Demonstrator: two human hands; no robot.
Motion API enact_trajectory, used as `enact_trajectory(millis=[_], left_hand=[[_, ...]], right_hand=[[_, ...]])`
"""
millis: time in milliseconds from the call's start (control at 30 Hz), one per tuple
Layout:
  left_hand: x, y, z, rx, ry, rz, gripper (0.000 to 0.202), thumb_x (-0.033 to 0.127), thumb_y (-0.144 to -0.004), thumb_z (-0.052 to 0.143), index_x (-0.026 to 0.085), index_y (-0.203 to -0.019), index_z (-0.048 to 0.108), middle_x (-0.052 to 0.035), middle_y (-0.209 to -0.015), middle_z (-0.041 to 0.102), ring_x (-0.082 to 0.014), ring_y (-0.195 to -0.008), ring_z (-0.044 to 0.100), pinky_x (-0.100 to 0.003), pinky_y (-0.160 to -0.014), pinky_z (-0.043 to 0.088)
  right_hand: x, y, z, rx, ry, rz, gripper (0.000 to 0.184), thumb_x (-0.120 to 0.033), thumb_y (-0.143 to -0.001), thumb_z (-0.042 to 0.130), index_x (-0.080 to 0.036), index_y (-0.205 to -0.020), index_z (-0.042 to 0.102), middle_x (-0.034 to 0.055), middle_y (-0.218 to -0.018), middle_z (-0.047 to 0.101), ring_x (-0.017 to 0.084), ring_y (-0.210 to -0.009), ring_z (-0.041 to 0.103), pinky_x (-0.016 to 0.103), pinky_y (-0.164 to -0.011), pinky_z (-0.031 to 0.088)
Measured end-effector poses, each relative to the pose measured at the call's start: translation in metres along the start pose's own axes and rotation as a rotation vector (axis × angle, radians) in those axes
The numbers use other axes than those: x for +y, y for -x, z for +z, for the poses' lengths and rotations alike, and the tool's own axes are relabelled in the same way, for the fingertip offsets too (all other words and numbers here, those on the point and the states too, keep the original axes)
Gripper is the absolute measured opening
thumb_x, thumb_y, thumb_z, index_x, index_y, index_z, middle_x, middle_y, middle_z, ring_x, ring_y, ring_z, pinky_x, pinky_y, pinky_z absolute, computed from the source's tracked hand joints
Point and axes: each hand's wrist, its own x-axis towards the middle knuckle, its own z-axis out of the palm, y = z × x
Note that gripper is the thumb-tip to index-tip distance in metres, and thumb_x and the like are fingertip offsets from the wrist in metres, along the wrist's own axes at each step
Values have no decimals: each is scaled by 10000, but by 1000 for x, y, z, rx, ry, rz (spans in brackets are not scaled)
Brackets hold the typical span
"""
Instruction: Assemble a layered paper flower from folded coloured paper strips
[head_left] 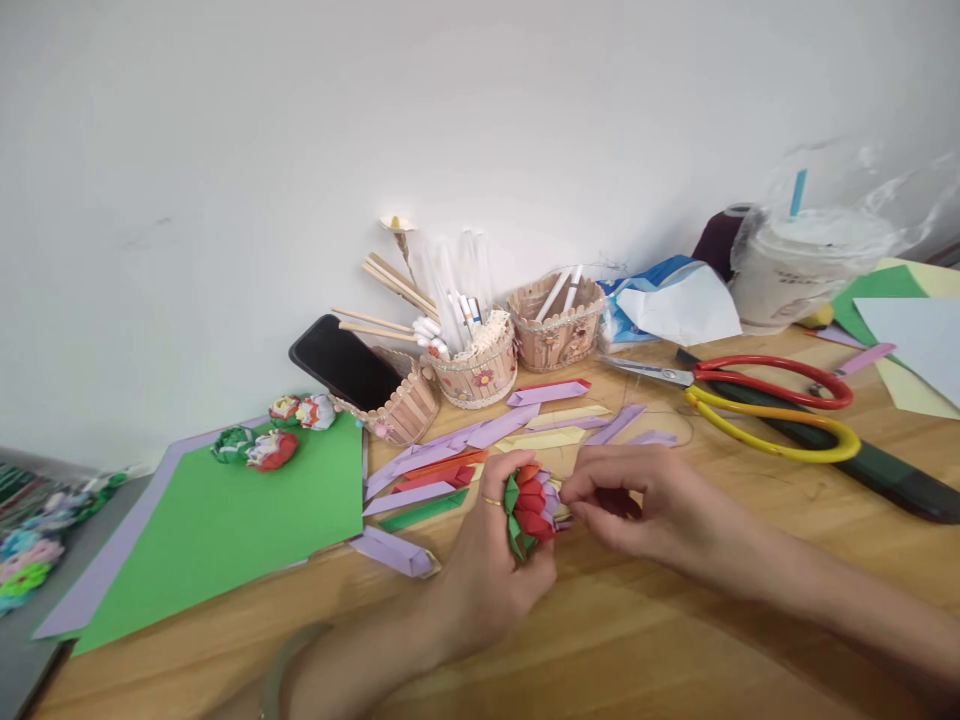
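My left hand [499, 570] is closed around a small folded-paper flower [534, 505]. Green folds show on the flower's left side, red petals in the middle and lilac and pale yellow ones on the right. At its right edge, the thumb and forefinger of my right hand [637, 495] pinch the petal tips; the exact spot is partly hidden by the fingers. Just behind the hands lie folded lilac strips [442, 455], along with red strips [435, 480], a green strip [424, 511] and pale yellow strips [544, 438].
Green paper [225, 540] with several small paper flowers [274, 450] covers the left. Stick baskets [480, 375] stand along the wall, one holding a phone [345, 362]. Red-and-yellow-handled scissors [772, 445] rest across a dark long object [900, 480] on the right, near a lidded cup [810, 265].
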Motion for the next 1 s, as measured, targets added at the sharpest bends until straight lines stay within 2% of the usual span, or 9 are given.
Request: enact_trajectory(millis=[267,400,667,733,900,1000], left_hand=[[2,1,-2,-43,80,-54,583,70,-734,505,256,-1223,248,-65,-1059,463,-197,-994,491,-329,-786,444],[1,1,-2,-55,101,-63,594,54,-720,501,256,-1222,255,-46,-997,470,-171,-904,505,-323,-775,442],[5,0,-3,-92,162,-98,574,62,-716,496,249,-1206,264,-30,-925,476,-143,-781,492,-290,-699,453],[4,0,-4,-87,139,-88,584,59,-714,498,254,-1212,262,-34,-948,475,-148,-802,493,-302,-725,451],[1,1,-3,-51,53,-21,629,36,-699,514,261,-1227,255,-62,-1085,444,-192,-998,478,-349,-851,418],[0,1,-2,-31,13,25,644,26,-695,514,265,-1228,244,-63,-1122,428,-197,-1036,469,-366,-895,396]], right_hand=[[1,0,-1,-35,70,-96,173,-113,-744,491,-145,-740,661,18,-625,608,91,-533,497,195,-487,387],[1,1,-2,-53,100,-109,188,-138,-776,484,-150,-747,669,29,-646,624,100,-554,508,208,-510,394],[-3,-1,-6,-94,19,-75,197,-142,-798,483,-147,-753,675,37,-676,646,108,-595,546,201,-530,409],[-3,-1,-5,-86,48,-80,205,-146,-793,479,-144,-752,680,42,-671,644,112,-588,540,207,-524,407],[-1,1,-1,-13,128,-118,183,-125,-757,495,-156,-737,674,12,-610,601,93,-519,488,207,-492,376],[1,3,1,14,129,-126,181,-103,-743,498,-155,-725,671,3,-593,581,87,-502,476,204,-488,369]])
